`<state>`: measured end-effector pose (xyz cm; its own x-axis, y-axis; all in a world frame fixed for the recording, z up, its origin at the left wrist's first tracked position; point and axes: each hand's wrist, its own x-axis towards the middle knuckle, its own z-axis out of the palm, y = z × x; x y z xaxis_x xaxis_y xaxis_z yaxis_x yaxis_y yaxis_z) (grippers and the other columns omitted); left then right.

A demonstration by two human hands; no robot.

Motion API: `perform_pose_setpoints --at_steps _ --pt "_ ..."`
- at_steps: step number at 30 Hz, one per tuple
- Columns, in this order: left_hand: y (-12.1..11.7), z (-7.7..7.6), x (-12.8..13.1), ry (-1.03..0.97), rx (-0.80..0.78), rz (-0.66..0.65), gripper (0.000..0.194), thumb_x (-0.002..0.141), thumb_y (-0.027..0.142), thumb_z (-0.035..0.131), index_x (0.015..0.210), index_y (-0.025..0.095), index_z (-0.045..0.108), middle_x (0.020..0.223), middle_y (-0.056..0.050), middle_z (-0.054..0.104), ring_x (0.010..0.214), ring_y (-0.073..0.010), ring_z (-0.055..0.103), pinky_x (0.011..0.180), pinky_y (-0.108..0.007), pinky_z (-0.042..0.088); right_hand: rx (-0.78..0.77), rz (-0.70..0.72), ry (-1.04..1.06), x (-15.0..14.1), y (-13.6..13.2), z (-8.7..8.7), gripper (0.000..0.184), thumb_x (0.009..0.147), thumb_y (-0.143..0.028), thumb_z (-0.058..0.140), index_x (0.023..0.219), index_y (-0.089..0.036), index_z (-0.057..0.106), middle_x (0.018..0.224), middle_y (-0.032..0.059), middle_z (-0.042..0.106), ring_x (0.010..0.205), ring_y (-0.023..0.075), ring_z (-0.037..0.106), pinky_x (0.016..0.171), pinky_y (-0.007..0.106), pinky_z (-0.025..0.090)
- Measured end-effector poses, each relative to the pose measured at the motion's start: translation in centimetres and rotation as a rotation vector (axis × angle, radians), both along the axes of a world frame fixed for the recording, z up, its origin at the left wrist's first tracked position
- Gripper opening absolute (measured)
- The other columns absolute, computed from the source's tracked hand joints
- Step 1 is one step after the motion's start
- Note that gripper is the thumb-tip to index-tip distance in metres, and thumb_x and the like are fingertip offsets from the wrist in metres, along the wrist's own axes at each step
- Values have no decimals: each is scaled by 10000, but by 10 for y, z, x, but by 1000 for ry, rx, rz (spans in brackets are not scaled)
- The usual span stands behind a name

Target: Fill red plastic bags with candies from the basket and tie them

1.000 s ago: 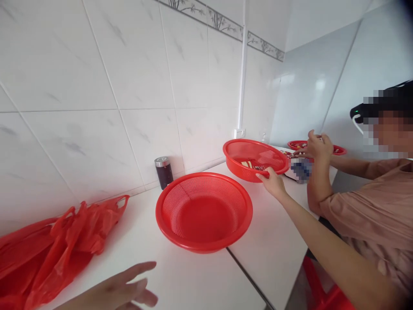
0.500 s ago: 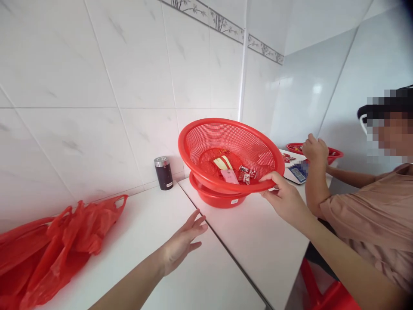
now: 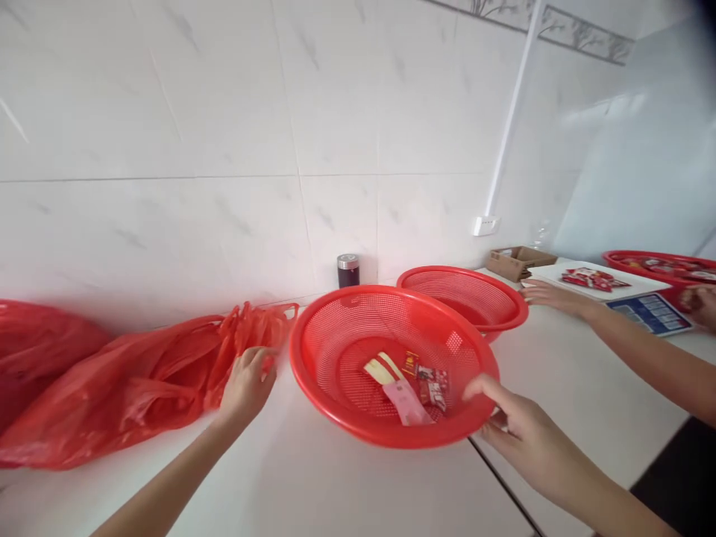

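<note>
A red mesh basket (image 3: pixel 347 328) sits on the white counter in front of me, with a few small snack packets (image 3: pixel 417 380) in its bottom. My right hand (image 3: pixel 520 429) grips its near right rim, thumb on top and fingers underneath. My left hand (image 3: pixel 249 384) reaches left of the basket, its fingers curled on the edge of a red plastic bag (image 3: pixel 128 380) lying against the wall.
A second red basket (image 3: pixel 464 291) stands just behind, with another person's hand (image 3: pixel 551 294) beside it. Further right are a small cardboard box (image 3: pixel 520 261), a scale (image 3: pixel 652 312), red packets (image 3: pixel 596 280) and a third basket (image 3: pixel 660 265). A dark jar (image 3: pixel 347 270) stands by the wall.
The basket with packets came down from above the other basket onto the counter in front of me. My left hand moved left to the red bag. My view turned left.
</note>
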<state>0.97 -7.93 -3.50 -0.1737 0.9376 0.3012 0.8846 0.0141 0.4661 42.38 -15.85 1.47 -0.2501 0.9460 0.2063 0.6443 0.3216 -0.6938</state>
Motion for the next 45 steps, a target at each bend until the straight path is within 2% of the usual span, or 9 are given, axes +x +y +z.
perform_pose_setpoints --at_steps 9,15,21,24,27,31,37,40,45 --pt "12 -33 -41 211 -186 132 543 823 444 474 1315 215 502 1320 -144 541 1179 -385 471 858 -513 438 -34 -313 -292 1 21 -40 333 844 -455 428 1124 -295 511 805 17 698 758 259 664 651 324 458" --pt "6 -27 -40 258 -181 123 331 833 381 443 1060 237 636 1182 -93 627 1085 -313 545 818 -453 448 -246 -47 81 -47 0 -36 584 919 -451 385 1454 -278 229 832 -3 685 635 168 638 725 314 494" --pt "13 -23 -24 305 -82 168 585 805 317 519 1379 314 410 1408 -145 416 1146 -334 501 872 -478 401 -224 233 157 -109 -1 -31 404 899 -429 483 1252 -243 550 1182 78 620 1043 208 601 886 332 481" --pt "22 -25 -22 265 -91 149 582 805 319 530 1380 290 442 1414 -172 445 1172 -381 486 885 -539 376 -184 156 115 -122 16 -42 522 877 -421 504 1371 -262 448 1434 76 425 1289 241 433 1009 372 416" --pt "21 -26 -20 190 -86 65 331 828 264 489 1098 210 673 1213 -151 638 1116 -362 534 914 -556 350 -133 57 115 -127 27 -56 593 876 -423 486 1433 -268 352 1501 62 325 1376 235 310 1043 365 391" --pt "2 -22 -10 25 -16 -71 250 811 175 462 828 218 707 981 -82 726 1054 -297 577 959 -480 343 -217 126 157 -134 33 -69 529 869 -432 498 1369 -271 429 1443 61 416 1309 236 416 991 346 439" --pt "-33 -11 -9 -375 -14 -156 198 817 285 457 867 222 637 890 -29 709 818 -204 652 740 -305 490 81 -5 319 -166 61 -58 552 866 -465 512 1365 -257 401 1452 81 398 1359 229 339 1079 388 343" --pt "-44 -12 -22 -486 -45 -182 192 804 276 436 864 200 601 783 -27 674 705 -191 638 664 -300 501 -114 137 452 -186 70 -45 479 855 -521 536 1223 -215 513 1262 114 574 1135 245 575 970 402 446" --pt "-61 -8 -27 -445 17 -126 387 733 242 511 1098 239 639 1296 -94 547 1113 -273 559 822 -365 492 -387 463 682 -207 58 -33 415 859 -563 545 885 -153 608 856 75 679 819 201 659 776 345 531"
